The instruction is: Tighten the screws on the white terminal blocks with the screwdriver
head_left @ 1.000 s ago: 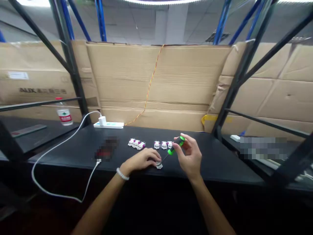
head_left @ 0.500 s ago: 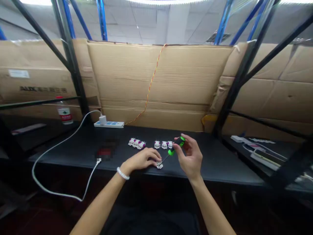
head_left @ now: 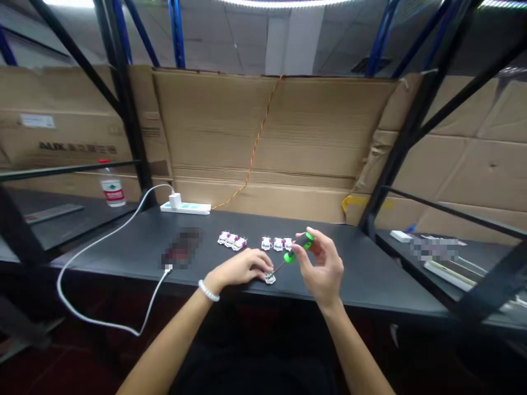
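Observation:
My right hand (head_left: 323,269) grips a green and black screwdriver (head_left: 299,247), its thin shaft slanting down to the left. The tip rests on a small white part (head_left: 270,278) lying on the black table (head_left: 370,280). My left hand (head_left: 242,267) lies flat on the table and pins that part with its fingertips. Behind my hands, three white and magenta parts (head_left: 231,240) form one short row and three more parts (head_left: 276,243) form another.
A white power strip (head_left: 185,207) with a charger plugged in sits at the back left, and its white cable (head_left: 99,241) loops over the table's front edge. A water bottle (head_left: 111,186) stands far left. Cardboard sheets (head_left: 267,142) wall off the back. Black frame bars cross both sides.
The hands have kept their pose on the part and the screwdriver. The view has shifted slightly, so everything sits a little to the right and lower.

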A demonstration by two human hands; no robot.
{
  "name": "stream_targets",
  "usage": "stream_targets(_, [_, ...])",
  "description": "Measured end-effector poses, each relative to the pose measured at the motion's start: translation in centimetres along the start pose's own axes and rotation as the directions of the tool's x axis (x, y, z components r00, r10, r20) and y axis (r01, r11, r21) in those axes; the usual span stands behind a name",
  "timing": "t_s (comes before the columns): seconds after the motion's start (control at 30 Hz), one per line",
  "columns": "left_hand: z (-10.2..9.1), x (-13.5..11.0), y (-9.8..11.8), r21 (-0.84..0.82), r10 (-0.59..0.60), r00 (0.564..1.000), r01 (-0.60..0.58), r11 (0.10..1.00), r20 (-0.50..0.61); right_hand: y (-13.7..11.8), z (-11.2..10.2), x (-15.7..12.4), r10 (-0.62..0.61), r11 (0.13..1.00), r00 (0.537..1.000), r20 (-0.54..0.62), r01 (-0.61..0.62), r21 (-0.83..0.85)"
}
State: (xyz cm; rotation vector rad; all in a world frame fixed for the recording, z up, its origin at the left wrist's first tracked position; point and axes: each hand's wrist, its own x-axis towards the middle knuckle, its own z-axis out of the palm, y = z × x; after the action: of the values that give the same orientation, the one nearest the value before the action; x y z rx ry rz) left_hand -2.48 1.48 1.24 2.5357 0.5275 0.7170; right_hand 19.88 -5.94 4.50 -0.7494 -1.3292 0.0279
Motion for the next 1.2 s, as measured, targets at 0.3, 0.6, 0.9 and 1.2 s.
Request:
stream_targets(0.3, [0.0, 0.0, 0.2, 0.004, -0.006, 1.0, 0.006, 1.0, -0.007, 0.5, 0.0, -0.4, 0.013, 1.0, 0.999, 0.03, -0.012, -0.017])
stream_targets(0.6, [0.1, 0.0, 0.1, -0.012, 0.009, 1.0, -0.01, 1.0, -0.023, -0.6, 0.5, -0.2, 0.05, 0.998, 0.993, 0.111, -0.052, 0.017])
stream_targets(0.9, [0.2, 0.1, -0.1, -0.033, 0.007, 0.999, -0.008, 0.999, -0.032, -0.4, 1.7, 1.0, 0.025, 1.0, 0.969, 0.247, -0.022, -0.015])
stream_targets(1.2, [0.1, 0.1, -0.1, -0.034, -0.009, 1.0, 0.008, 0.999, -0.018, -1.7, 1.5, 1.9, 0.005, 0.999, 0.953, 0.302, 0.01, -0.049])
